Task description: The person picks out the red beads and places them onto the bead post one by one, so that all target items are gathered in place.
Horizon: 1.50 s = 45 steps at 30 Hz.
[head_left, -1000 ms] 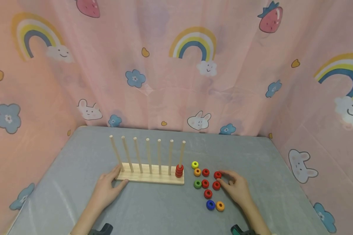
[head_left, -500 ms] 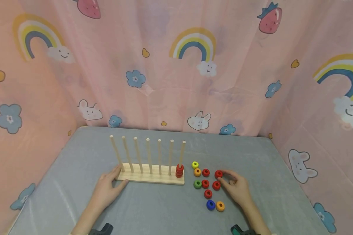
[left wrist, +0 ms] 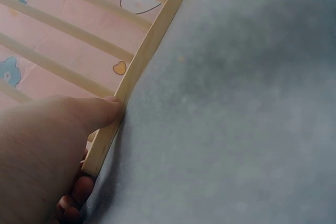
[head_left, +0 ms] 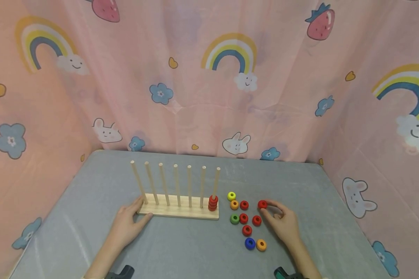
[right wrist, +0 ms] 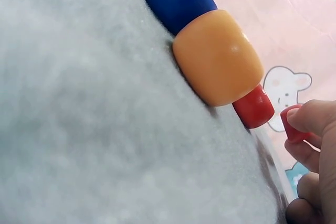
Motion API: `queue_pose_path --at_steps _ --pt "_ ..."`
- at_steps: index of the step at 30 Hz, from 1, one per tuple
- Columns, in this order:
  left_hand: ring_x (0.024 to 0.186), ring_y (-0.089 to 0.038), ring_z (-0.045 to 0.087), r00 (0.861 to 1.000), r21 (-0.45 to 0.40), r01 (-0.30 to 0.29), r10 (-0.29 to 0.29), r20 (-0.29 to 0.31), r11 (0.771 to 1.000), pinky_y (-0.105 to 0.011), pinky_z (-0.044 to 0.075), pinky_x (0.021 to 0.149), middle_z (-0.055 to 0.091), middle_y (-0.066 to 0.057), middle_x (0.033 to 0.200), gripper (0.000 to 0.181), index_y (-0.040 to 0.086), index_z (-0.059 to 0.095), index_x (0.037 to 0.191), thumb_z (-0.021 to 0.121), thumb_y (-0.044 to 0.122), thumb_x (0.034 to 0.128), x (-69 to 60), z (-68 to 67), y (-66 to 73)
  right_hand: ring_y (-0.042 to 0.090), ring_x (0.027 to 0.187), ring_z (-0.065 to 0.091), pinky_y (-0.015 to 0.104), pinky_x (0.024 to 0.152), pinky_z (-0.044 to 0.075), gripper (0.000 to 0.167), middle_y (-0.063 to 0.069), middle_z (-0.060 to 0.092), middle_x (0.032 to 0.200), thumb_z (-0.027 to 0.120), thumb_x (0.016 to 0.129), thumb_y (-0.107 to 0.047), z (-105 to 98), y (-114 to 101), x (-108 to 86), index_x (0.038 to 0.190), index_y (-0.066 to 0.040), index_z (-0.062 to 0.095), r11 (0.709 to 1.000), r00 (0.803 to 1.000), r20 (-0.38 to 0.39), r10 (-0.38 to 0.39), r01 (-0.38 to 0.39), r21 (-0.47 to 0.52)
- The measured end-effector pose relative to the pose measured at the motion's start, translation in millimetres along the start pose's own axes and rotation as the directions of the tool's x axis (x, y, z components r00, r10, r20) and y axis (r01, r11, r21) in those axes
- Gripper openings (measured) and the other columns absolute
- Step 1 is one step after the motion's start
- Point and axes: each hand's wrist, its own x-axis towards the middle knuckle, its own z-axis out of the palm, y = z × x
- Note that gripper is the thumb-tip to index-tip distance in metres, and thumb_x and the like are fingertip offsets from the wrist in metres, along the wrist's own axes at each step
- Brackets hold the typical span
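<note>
My right hand (head_left: 281, 224) pinches a red bead (head_left: 262, 204) between thumb and fingers. In the right wrist view that bead (right wrist: 293, 131) appears lifted off the cloth. At the left, my left hand (head_left: 125, 223) grips the end of a wooden peg rack (head_left: 181, 211), thumb along its front edge and fingers around the left end. Several upright pegs stand on the rack. Only the rightmost carries beads, a short stack of red ones (head_left: 213, 203). In the left wrist view, the thumb presses on the rack's edge (left wrist: 137, 66).
Loose beads lie between the rack and my right hand: yellow (head_left: 231, 196), green (head_left: 234, 219), blue (head_left: 250, 243), two orange, including one (head_left: 261, 245) nearest me, and several red. Grey cloth (head_left: 181, 252) covers the table. A pink printed curtain (head_left: 195, 124) surrounds it.
The red bead in my right hand has risen and shifted slightly right, away from the other beads. The left hand and the rack have not visibly moved.
</note>
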Motion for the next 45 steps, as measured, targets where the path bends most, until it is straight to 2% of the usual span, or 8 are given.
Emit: queue_pose_path --at_steps 15,24,28,29,35,41,43,45 --pt "0.127 -0.051 0.056 1.000 0.002 0.007 -0.007 -0.005 1.000 -0.067 0.048 0.101 0.052 -0.023 0.156 0.070 -0.005 0.052 0.152 0.080 0.028 0.0972 -0.2 -0.1 1.8 0.001 0.039 0.027 0.023 0.039 0.030 0.032 0.025 0.072 0.125 0.083 0.095 -0.015 -1 -2 0.1 0.125 -0.007 0.075 0.999 0.999 0.015 0.034 -0.034 0.018" --pt "0.126 -0.050 0.056 1.000 0.008 0.012 -0.012 -0.002 1.000 -0.067 0.049 0.101 0.051 -0.023 0.156 0.071 -0.005 0.052 0.152 0.080 0.030 0.0973 0.4 0.6 1.4 0.000 0.038 0.028 0.023 0.038 0.030 0.033 0.022 0.074 0.115 0.084 0.095 -0.020 -4 -9 -0.6 0.124 -0.008 0.076 0.998 1.000 0.013 0.010 -0.011 0.059" --pt "0.126 -0.050 0.056 1.000 0.009 0.010 -0.010 -0.001 1.000 -0.067 0.049 0.101 0.052 -0.023 0.156 0.071 -0.005 0.052 0.152 0.080 0.030 0.0974 0.2 -0.1 1.8 0.000 0.037 0.027 0.024 0.037 0.030 0.033 0.017 0.077 0.104 0.084 0.094 -0.023 -4 -12 -1.4 0.123 -0.009 0.076 0.998 1.000 0.008 -0.019 0.018 0.063" --pt "0.126 -0.050 0.056 1.000 0.009 0.010 -0.010 -0.001 1.000 -0.067 0.048 0.101 0.052 -0.023 0.156 0.071 -0.006 0.052 0.152 0.080 0.030 0.0974 0.1 -0.3 1.9 0.000 0.036 0.026 0.024 0.037 0.030 0.033 0.016 0.076 0.093 0.085 0.094 -0.022 -4 -13 -1.4 0.123 -0.009 0.076 0.998 1.000 0.007 -0.020 0.019 0.066" --pt "0.127 -0.050 0.056 1.000 0.002 0.011 -0.011 0.004 1.000 -0.067 0.048 0.102 0.051 -0.024 0.157 0.071 -0.006 0.051 0.152 0.079 0.030 0.0978 -0.3 -1.1 1.9 -0.002 0.039 0.024 0.022 0.038 0.027 0.032 -0.002 0.050 0.055 0.084 0.094 -0.017 -5 -16 -0.4 0.123 -0.008 0.076 0.998 1.000 0.001 -0.019 0.019 0.063" --pt "0.128 -0.051 0.055 1.000 -0.002 0.014 -0.014 0.008 1.000 -0.068 0.047 0.103 0.050 -0.024 0.157 0.071 -0.006 0.051 0.152 0.079 0.030 0.0979 -0.4 -0.9 1.7 0.000 0.041 0.023 0.022 0.039 0.027 0.032 -0.006 0.041 0.053 0.083 0.095 -0.016 -6 -21 0.4 0.125 -0.007 0.075 0.999 1.000 0.013 -0.005 0.004 0.053" --pt "0.128 -0.051 0.055 1.000 0.001 0.014 -0.014 0.006 1.000 -0.068 0.047 0.102 0.051 -0.023 0.157 0.071 -0.006 0.052 0.152 0.079 0.030 0.0977 -0.5 -0.8 1.8 0.002 0.041 0.024 0.022 0.040 0.027 0.032 -0.002 0.047 0.055 0.082 0.096 -0.017 -6 -24 0.8 0.125 -0.008 0.074 0.999 1.000 0.018 0.005 -0.006 0.045" --pt "0.128 -0.051 0.055 1.000 0.002 0.011 -0.011 0.002 1.000 -0.068 0.047 0.102 0.051 -0.024 0.156 0.070 -0.006 0.052 0.152 0.079 0.030 0.0974 -0.6 -0.6 1.8 0.003 0.041 0.025 0.023 0.040 0.028 0.033 -0.001 0.045 0.055 0.081 0.097 -0.019 -7 -26 1.1 0.127 -0.008 0.074 0.999 1.000 0.022 0.002 -0.003 0.039"
